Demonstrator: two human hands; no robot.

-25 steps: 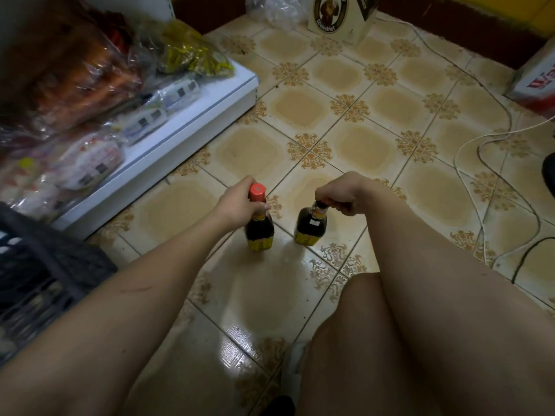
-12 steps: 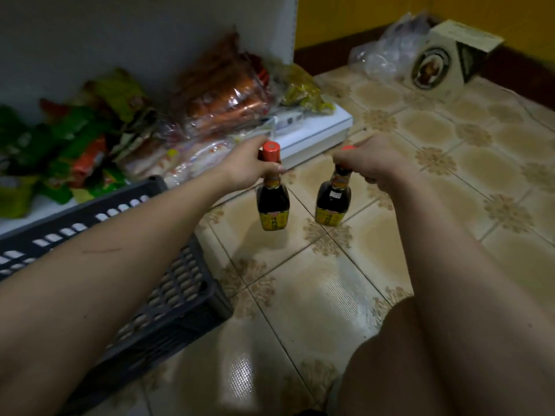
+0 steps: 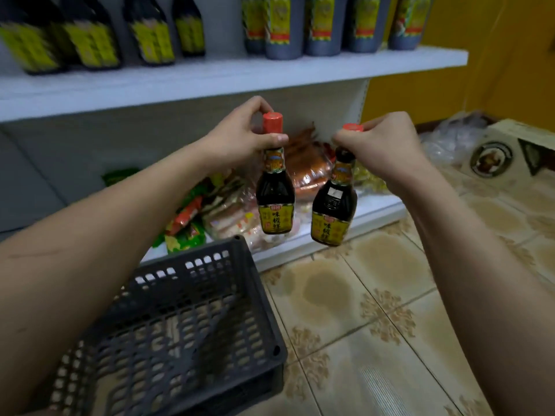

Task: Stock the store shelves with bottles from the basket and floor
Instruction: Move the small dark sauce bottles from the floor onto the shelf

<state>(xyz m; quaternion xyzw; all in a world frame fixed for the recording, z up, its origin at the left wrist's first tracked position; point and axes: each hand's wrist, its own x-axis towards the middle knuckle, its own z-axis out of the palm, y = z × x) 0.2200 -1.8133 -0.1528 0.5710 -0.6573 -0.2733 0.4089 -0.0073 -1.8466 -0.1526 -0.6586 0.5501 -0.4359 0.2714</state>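
Note:
My left hand [image 3: 244,136] grips the red-capped neck of a dark sauce bottle [image 3: 275,195] with a yellow label. My right hand [image 3: 380,145] holds a second, matching bottle [image 3: 332,210] by its cap, tilted slightly. Both bottles hang in the air in front of the shelving, above the floor. The white upper shelf [image 3: 228,79] above my hands carries a row of dark bottles with yellow labels [image 3: 150,34]. A dark grey slatted plastic basket [image 3: 192,325] stands on the floor under my left forearm, and I see no bottles in it.
The bottom shelf [image 3: 327,235] holds snack packets [image 3: 192,217] and wrapped packs. A cardboard box [image 3: 504,151] and a plastic bag [image 3: 453,136] lie by the yellow wall at right. Patterned floor tiles [image 3: 360,310] spread right of the basket.
Both hands have lifted the two bottles from the floor up to shelf height. My view has risen, bringing the upper shelf with its bottles into sight.

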